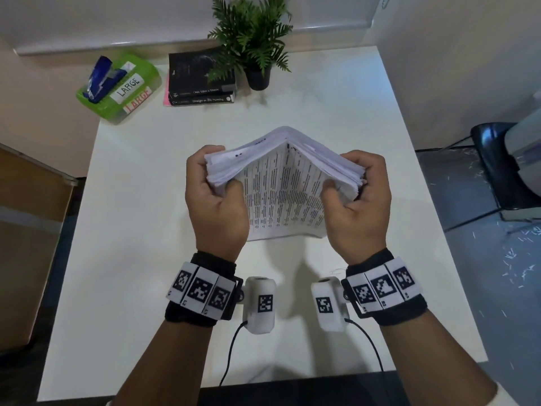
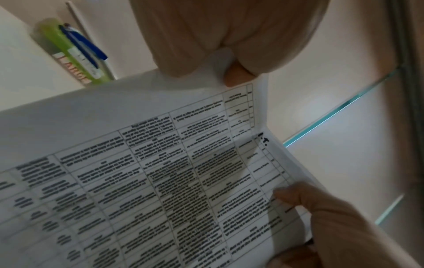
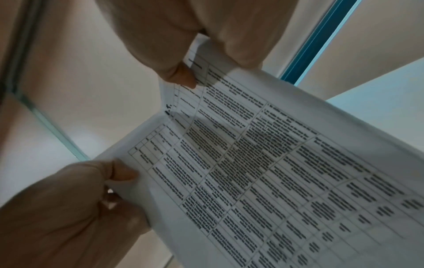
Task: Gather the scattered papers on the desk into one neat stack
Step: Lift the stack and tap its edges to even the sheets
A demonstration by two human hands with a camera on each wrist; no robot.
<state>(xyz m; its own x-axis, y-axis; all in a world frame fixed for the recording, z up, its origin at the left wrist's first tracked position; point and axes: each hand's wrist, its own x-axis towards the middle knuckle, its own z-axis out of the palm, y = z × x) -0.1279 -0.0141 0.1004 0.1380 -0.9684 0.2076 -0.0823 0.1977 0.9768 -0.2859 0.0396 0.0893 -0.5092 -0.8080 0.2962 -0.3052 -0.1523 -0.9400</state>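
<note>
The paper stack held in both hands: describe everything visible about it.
The thick stack of white printed paper sheets is held upright above the white desk, bowed into a tent-like arch with a crease down the middle. The facing sheet carries a ruled table of small black text. The left hand grips its left edge, the right hand its right edge. Edges look slightly uneven.

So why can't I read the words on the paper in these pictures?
In the head view the stack of papers is too small and slightly soft; in both wrist views it sits very close, blurred and shadowed, the left hand and right hand washed pale.
</note>
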